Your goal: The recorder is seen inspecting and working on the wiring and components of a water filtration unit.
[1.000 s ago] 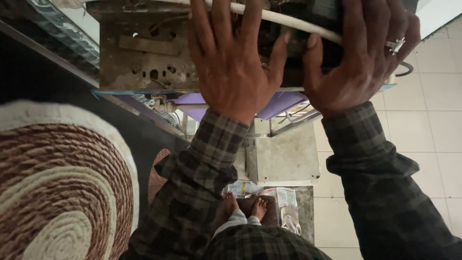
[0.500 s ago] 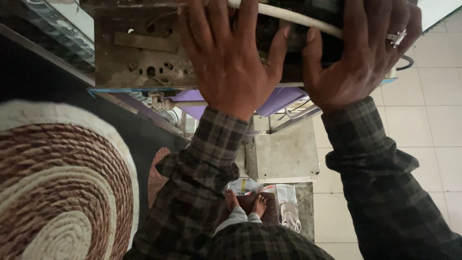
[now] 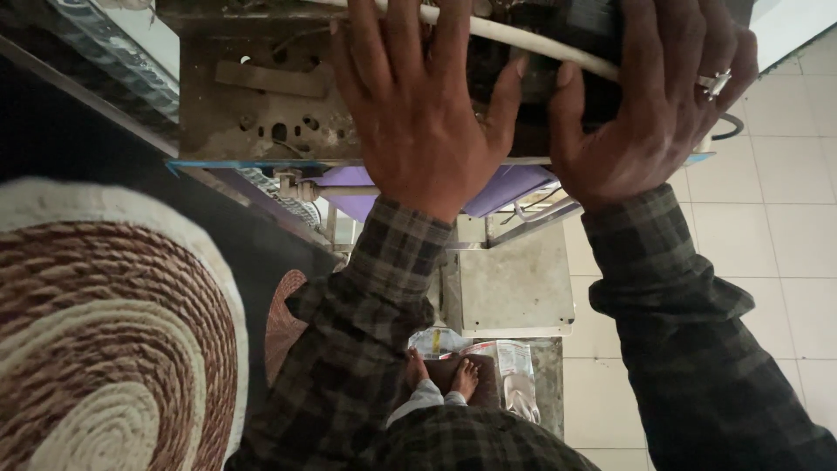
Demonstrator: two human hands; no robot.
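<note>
Head view: the left hand (image 3: 418, 113) lies flat with fingers spread on the worn metal chassis (image 3: 261, 113), which is at the top of the picture. The right hand (image 3: 654, 113) has its fingers curled over the chassis edge, beside a white cable (image 3: 540, 48). Below lies a woven rug (image 3: 105, 349).

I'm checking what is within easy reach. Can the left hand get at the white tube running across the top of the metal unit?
Probably yes. The left hand lies flat on the metal unit, and its fingertips already cross the white tube. Nothing sits between them.
</note>
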